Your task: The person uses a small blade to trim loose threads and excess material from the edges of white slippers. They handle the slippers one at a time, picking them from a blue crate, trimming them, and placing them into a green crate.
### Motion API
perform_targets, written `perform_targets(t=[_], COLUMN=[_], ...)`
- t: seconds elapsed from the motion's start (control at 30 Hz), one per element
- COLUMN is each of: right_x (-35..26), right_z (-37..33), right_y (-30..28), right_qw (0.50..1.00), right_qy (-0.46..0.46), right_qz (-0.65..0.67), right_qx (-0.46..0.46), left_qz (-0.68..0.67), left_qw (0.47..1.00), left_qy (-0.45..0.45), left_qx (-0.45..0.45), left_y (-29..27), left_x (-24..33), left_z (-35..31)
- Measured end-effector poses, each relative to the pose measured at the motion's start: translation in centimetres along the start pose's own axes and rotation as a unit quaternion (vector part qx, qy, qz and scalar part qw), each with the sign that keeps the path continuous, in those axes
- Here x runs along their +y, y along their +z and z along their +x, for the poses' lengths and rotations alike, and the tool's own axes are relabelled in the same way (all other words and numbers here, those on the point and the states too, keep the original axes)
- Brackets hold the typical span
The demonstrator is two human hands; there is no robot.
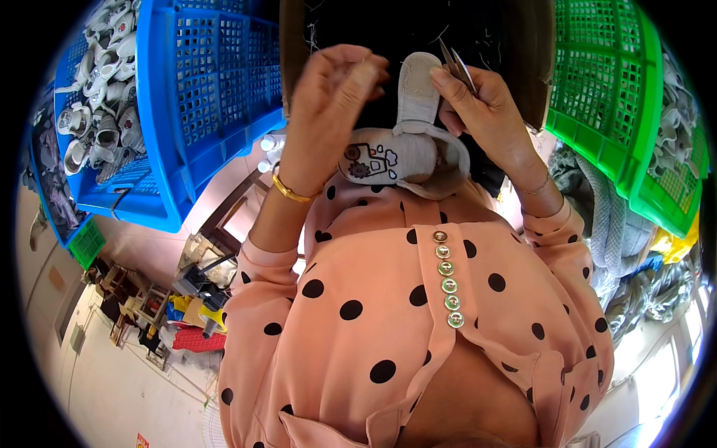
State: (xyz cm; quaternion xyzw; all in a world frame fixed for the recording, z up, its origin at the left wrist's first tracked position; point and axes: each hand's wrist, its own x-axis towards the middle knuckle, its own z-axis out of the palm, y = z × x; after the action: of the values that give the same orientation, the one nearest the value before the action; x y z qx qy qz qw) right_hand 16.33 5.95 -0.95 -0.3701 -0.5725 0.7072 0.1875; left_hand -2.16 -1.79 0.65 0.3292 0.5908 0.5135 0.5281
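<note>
A small light-grey child's shoe [377,157] with a vehicle and cloud design on its toe lies against my body, its opening toward the right. The shoe's wide strap [418,86] stands up, folded back away from me. My right hand [489,112] pinches the strap's edge between thumb and fingers, and also holds metal thread snips [457,66] with the blades pointing up and away. Left of the strap, above the toe, my left hand [336,97] is raised with its fingers curled together. What it pinches, if anything, is too small to make out.
A blue plastic crate [216,82] full of small shoes [108,97] stands to the left. On the right is a green crate [601,82] with more shoes. A dark box [373,26] with loose thread ends lies beyond my hands. Grey fabric [627,224] is piled below the green crate.
</note>
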Motion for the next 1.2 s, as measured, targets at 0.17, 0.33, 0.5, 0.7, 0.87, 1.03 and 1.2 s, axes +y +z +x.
perform_targets(t=[0.17, 0.33, 0.5, 0.7, 0.87, 1.03, 1.2], right_x=[-0.1, -0.6, -2.1, -3.0, -3.0, -2.7, -0.9], right_z=[0.2, -0.7, -1.2, -1.3, -1.3, -1.3, -0.8], right_y=[-0.3, -2.1, -2.1, -1.9, -1.9, -1.8, -2.6], right_qw=[0.981, 0.822, 0.718, 0.704, 0.707, 0.707, 0.854], right_qy=[-0.09, -0.242, -0.267, -0.253, -0.244, -0.243, -0.188], right_qz=[-0.169, -0.503, -0.637, -0.661, -0.662, -0.663, -0.485], right_qx=[0.035, 0.106, 0.088, 0.058, 0.04, 0.033, 0.019], left_qz=[0.024, -0.028, -0.071, -0.066, -0.082, -0.082, -0.065], left_qw=[0.987, 0.987, 0.985, 0.983, 0.978, 0.978, 0.982], left_qy=[-0.108, -0.141, -0.154, -0.17, -0.191, -0.187, -0.173], left_qx=[-0.117, -0.074, -0.04, -0.03, -0.028, -0.042, -0.03], left_y=[0.0, -0.2, 0.2, 0.2, 0.1, -0.2, 0.7], left_x=[-0.4, -0.8, -0.4, -0.1, 0.0, -0.7, -0.2], left_z=[-0.7, -0.8, -1.0, -1.3, -1.4, -1.4, -1.2])
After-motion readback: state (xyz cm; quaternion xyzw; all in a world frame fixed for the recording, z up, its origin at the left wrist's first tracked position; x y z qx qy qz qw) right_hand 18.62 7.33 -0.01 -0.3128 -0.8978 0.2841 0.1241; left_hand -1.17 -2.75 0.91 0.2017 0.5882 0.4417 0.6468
